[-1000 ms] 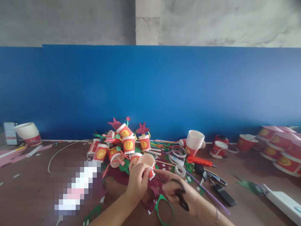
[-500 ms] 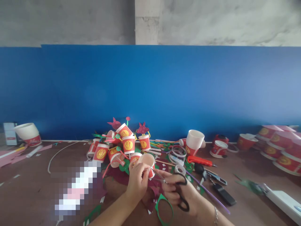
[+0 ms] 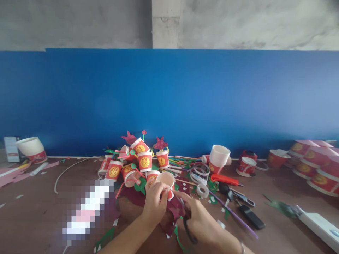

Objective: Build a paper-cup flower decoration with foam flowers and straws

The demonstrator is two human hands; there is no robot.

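The left hand [image 3: 155,198] is pinching a small red-and-white paper cup [image 3: 165,178] near its rim, just in front of clustered red paper cups with yellow emblems [image 3: 144,161]. The right hand [image 3: 197,213] is grasping black-handled metal scissors [image 3: 186,226], its index finger pointing toward the cup; blur is hiding whether it is touching.

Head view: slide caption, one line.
Left hand holds a paper cup while right hand grips black-handled scissors beside it.

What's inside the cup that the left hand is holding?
Inside the cup, you can see its pale inner wall, and no object can be made out in there. The left hand covers part of the near rim, and the very bottom can't be seen clearly.
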